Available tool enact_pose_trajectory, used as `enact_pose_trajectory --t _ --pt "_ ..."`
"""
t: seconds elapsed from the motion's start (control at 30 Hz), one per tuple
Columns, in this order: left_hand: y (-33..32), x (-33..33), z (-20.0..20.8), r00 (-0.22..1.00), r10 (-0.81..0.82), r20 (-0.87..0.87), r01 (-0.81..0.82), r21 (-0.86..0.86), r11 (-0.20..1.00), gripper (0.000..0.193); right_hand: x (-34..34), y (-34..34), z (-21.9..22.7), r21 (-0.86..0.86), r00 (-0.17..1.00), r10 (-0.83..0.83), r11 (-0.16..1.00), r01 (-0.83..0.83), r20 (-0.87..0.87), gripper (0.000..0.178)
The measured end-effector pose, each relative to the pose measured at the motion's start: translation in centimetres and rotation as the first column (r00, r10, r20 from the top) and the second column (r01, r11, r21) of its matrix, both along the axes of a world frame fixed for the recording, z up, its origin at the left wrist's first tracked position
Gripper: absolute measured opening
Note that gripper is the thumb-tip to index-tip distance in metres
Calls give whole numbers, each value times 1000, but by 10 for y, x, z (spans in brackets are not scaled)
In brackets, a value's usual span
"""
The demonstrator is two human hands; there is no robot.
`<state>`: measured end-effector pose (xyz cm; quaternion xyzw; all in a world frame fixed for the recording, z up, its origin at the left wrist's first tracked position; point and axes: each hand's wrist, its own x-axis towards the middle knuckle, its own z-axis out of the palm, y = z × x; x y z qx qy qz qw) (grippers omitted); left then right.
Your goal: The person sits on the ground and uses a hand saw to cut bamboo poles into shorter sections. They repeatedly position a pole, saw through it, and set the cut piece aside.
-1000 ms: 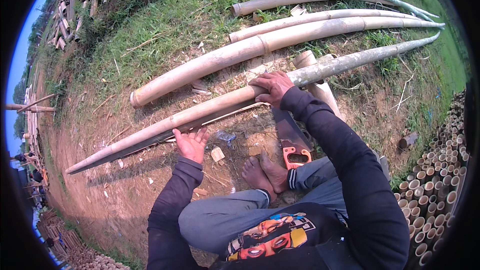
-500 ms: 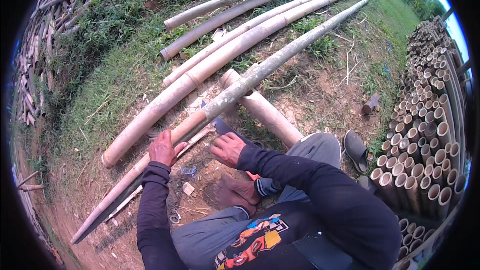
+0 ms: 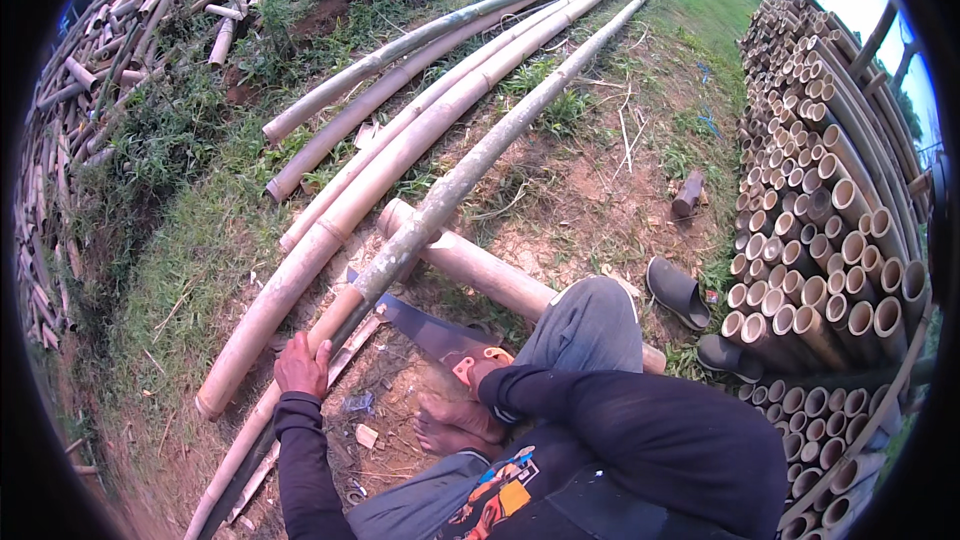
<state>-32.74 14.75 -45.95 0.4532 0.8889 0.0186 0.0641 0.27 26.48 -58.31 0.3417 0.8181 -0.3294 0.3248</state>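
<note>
A long bamboo pole runs from near my left side to the far grass. Its near part is pale, and the rest is grey-green and mottled. My left hand is closed round the pale part, thumb on top. A handsaw with a dark blade and an orange handle lies across under the pole's side, its tip near the pole. My right hand is closed at the saw's handle, partly hidden by its sleeve. A thick bamboo log lies crosswise under the pole, close to my bent knee.
Several more bamboo poles lie beyond, on grass and dirt. A large stack of cut bamboo tubes stands at the right, with dark clogs before it. Bamboo offcuts are heaped at far left. A wood chip lies near my bare feet.
My right hand has moved from beside the pole back to the saw's orange handle, which now shows. My left hand stays on the pole. The whole view has shifted.
</note>
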Motion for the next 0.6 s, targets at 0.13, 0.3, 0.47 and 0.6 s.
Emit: enact_pose_trajectory --t 0.13,0.3,0.47,0.6 --pt "3 1 4 1000 21 -2 -21 -44 999 50 -7 9 36 108 927 -220 959 263 -305 33" --pt "2 0 9 999 0 37 2 -50 999 59 6 35 97 -406 812 -467 857 318 -351 34" --pt "1 1 13 999 0 42 4 -102 995 66 77 44 188 -577 539 -650 748 328 -536 27" --pt "1 0 12 998 13 57 -7 -97 995 61 128 62 275 -383 639 -511 858 342 -575 25"
